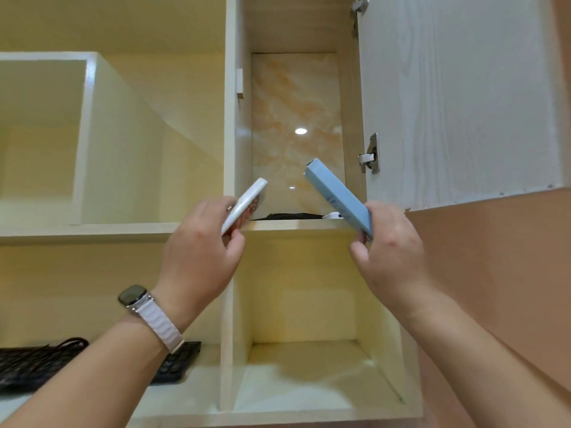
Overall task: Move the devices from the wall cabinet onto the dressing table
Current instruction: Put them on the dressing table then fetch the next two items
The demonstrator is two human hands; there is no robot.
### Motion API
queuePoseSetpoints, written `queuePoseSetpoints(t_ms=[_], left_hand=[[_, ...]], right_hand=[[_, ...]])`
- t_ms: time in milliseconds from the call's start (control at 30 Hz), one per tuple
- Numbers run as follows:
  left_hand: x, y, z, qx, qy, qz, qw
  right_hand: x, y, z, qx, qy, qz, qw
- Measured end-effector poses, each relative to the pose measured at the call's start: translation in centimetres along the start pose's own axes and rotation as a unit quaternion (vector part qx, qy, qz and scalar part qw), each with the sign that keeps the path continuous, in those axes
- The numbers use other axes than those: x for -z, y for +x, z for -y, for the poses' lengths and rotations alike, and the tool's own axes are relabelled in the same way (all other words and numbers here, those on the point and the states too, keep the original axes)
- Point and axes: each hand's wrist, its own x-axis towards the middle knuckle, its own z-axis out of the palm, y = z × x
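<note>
- Two bare forearms rise from the bottom of the frame toward an open wall cabinet [230, 125]; the left wrist wears a smartwatch [133, 295] on a white band.
- The left hand [200, 251] is closed around the lower end of a white remote control [245, 205], thumb on the button side and fingers behind. Most of the remote juts out above the grip, tilted up and to the right, its tip level with the cabinet's upright divider.
- The right hand [391, 248] clamps the lower end of a long blue box-shaped device [336, 194], thumb below and fingers wrapped over its far edge. The blue device slants up and to the left out of the grip, its free end in front of the open compartment.
- The two held items lean toward each other, tips apart, framing the mouth of the compartment just above its shelf edge.
- On a lower shelf at left, partly hidden by the left forearm, lies a black keyboard [34, 364] with a dark cable on top.
- On the compartment's floor, between the two hands, lies a flat black object [287, 216] with a small white piece [332, 215] just beside it; what they are cannot be told.
- Behind them stands a marbled orange-and-cream back panel [296, 118] catching a round light reflection.
- The white cabinet door [457, 94] stands swung open at right on two metal hinges [369, 156].
</note>
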Motion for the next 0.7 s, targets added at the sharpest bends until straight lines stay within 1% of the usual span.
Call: queuePoseSetpoints(t_ms=[67, 167, 233, 333, 467, 600, 633, 700], left_hand=[[0.3, -0.8, 0.0, 0.015, 0.006, 0.015, 1.000], [0.5, -1.8, 0.0, 0.045, -0.001, 0.042, 0.998], [0.5, -2.5, -0.1, 0.068, -0.034, 0.042, 0.996], [0.4, -3.6, -0.8, 0.086, -0.094, 0.030, 0.991], [-0.5, -5.3, -2.6, 0.109, -0.175, 0.042, 0.978], [-1.0, -7.7, -4.0, 0.129, -0.265, 0.099, 0.950], [-0.9, -8.5, -4.2, 0.147, -0.298, 0.109, 0.937], [-0.6, -10.0, -4.2, 0.202, -0.375, 0.128, 0.896]], right_hand=[[0.4, -0.6, 0.4, -0.060, 0.029, 0.014, 0.998], [0.9, -1.5, 1.3, -0.075, 0.058, 0.031, 0.995], [1.4, -2.0, 2.0, -0.084, 0.081, 0.039, 0.992], [2.4, -3.3, 3.2, -0.122, 0.105, 0.052, 0.986], [4.2, -6.1, 4.7, -0.174, 0.095, 0.089, 0.976], [6.4, -8.2, 6.2, -0.208, 0.042, 0.104, 0.972], [6.9, -8.6, 6.6, -0.220, 0.032, 0.112, 0.969], [7.5, -9.3, 7.8, -0.253, 0.021, 0.126, 0.959]])
